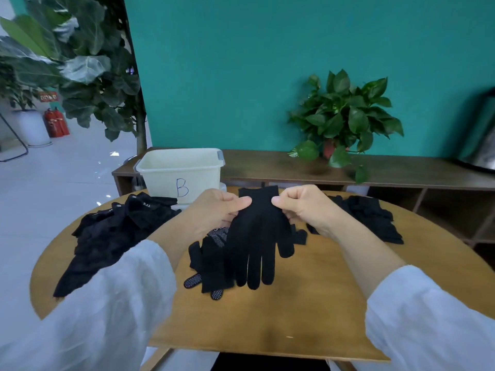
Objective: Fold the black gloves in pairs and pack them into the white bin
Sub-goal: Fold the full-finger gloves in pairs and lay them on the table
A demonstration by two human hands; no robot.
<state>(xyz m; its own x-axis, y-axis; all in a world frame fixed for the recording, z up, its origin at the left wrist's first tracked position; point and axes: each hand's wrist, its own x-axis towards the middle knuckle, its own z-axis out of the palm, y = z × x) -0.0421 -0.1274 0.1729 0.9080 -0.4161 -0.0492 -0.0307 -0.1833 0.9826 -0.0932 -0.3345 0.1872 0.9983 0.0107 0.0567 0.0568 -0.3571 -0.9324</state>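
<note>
At the far edge of the round wooden table (pixel 294 303), a white bin (pixel 180 171) marked with a blue letter B is set; its inside cannot be seen from this angle. Just in front of it, above the table's middle, a black glove (pixel 257 245) is held up by its cuff, fingers hanging down. The cuff is pinched between thumb and curled fingers of the left hand (pixel 214 212) on one side and of the right hand (pixel 305 207) on the other. Under and beside the held glove, a second glove (pixel 211 261) with white-dotted fingertips is lying on the tabletop, partly covered by the first. A large heap of black gloves (pixel 112 234) is spread to the left, partly hidden by a white sleeve (pixel 107 303); a smaller pile of gloves (pixel 375 218) lies to the right, behind the right wrist. Behind the table, a low wooden shelf (pixel 401 172) carries a potted plant (pixel 345 121) against a teal wall (pixel 241 76). Farther left, a tall leafy plant (pixel 88 62) and red fire extinguishers (pixel 56 123) are seen.
</note>
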